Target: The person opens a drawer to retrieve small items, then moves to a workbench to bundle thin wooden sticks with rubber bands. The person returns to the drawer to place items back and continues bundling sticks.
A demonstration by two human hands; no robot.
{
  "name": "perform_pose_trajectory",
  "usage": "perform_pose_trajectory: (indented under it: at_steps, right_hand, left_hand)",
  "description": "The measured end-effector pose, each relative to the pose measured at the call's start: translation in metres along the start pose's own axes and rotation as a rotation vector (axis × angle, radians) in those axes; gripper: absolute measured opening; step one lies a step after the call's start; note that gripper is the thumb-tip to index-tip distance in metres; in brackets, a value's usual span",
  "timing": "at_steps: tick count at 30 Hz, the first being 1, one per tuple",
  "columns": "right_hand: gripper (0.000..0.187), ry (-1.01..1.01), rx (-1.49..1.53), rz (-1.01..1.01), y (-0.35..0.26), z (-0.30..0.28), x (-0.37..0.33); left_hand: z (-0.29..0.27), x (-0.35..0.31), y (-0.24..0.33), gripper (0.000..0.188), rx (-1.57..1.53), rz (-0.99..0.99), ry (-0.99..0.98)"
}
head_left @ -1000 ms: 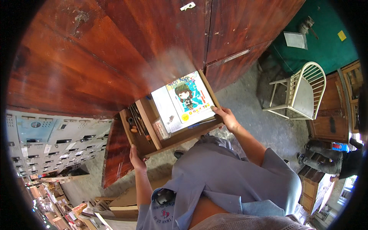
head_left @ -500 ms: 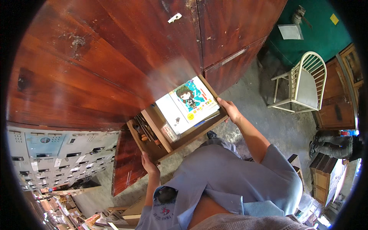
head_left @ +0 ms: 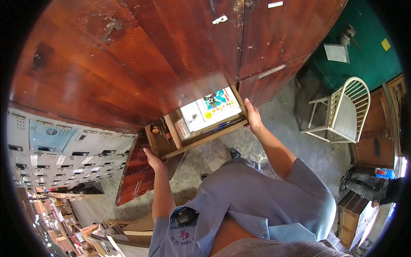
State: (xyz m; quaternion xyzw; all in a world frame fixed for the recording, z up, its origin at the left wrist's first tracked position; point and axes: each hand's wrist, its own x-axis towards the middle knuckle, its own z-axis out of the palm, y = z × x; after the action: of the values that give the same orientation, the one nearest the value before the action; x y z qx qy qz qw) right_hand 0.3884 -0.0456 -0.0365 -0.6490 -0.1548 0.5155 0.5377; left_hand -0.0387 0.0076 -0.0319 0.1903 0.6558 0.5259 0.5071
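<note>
A wooden drawer (head_left: 205,140) stands partly pulled out below a reddish-brown wooden top. My right hand (head_left: 253,116) grips its right end, thumb above and fingertips curled beneath. At the left front corner, my left hand (head_left: 155,161) holds the drawer, its fingers partly hidden. A divider (head_left: 173,133) splits the inside. The larger compartment holds white printed papers with a cartoon picture (head_left: 218,107), blue pens (head_left: 222,127) and a small clear packet (head_left: 183,128). Wooden-handled tools (head_left: 156,129) lie in the narrow left compartment.
An open reddish door panel (head_left: 137,180) hangs left of the drawer. Grey lockers (head_left: 64,150) stand at the left. A cream spindle-back chair (head_left: 342,109) is on the concrete floor at the right, near a green surface (head_left: 372,43). Another person's legs (head_left: 364,184) show at the far right.
The drawer has slid farther in under the wooden top, covering more of the papers and tools. Both hands have stayed on it. The view has shifted somewhat.
</note>
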Motion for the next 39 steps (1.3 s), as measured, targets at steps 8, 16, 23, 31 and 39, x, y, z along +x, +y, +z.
perform_pose_trajectory:
  at_steps: [8,16,23,31,39]
  right_hand:
    - [0.086,0.101,0.390,-0.055,0.005,0.027,0.042]
    - [0.022,-0.377,0.201,-0.105,0.073,0.104,-0.031]
    - [0.018,-0.254,0.005,-0.203,0.062,0.131,0.007]
    - [0.016,-0.276,0.050,-0.287,0.030,0.178,0.079]
    - [0.023,-0.453,-0.300,-0.407,0.024,0.166,0.090]
  left_hand:
    - [0.006,0.031,0.023,0.063,-0.146,0.102,0.015]
    - [-0.184,0.019,0.100,0.044,1.444,0.724,0.646]
    - [-0.239,0.013,0.082,0.046,1.588,0.690,0.531]
    - [-0.212,-0.058,0.037,0.039,1.516,0.567,0.556]
    - [-0.111,-0.167,-0.020,0.043,1.387,0.351,0.592]
